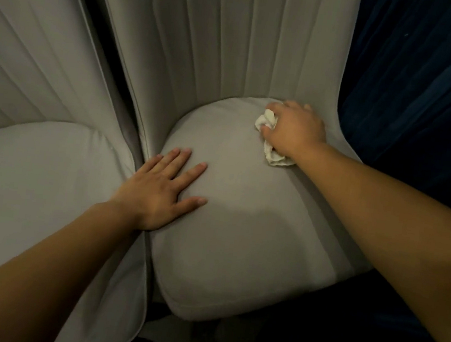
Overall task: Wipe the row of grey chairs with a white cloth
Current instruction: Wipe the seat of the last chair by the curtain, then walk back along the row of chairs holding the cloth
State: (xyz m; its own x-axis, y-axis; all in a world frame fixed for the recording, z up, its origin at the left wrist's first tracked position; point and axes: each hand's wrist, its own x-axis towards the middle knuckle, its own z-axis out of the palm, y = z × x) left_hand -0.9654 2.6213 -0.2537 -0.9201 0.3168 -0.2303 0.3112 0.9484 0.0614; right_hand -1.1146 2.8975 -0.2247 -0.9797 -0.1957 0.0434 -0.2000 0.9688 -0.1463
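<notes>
Looks like they're somewhere mid-job on the end chair (238, 243) – the right hand (297, 131) has its grip bunched tight around the white cloth (267, 119), crumpled into a wad and pressed on the back right corner of the seat, right where it meets the ribbed backrest (220, 42). The left hand (156, 190) lies flat, fingers spread, on the seat's left edge, holding nothing, I'd guess just for bracing. Honestly can't tell which parts are already wiped; the fabric shows no streaks or damp patches. The neighbouring chair (33, 175) sits just beside on the left, nearly touching, and the rest of the row is out of view – so I'd say plenty is left. It's soft, puffy grey upholstery, dim room, dark blue curtain (428, 82) on the right, floor too dark to make out.
</notes>
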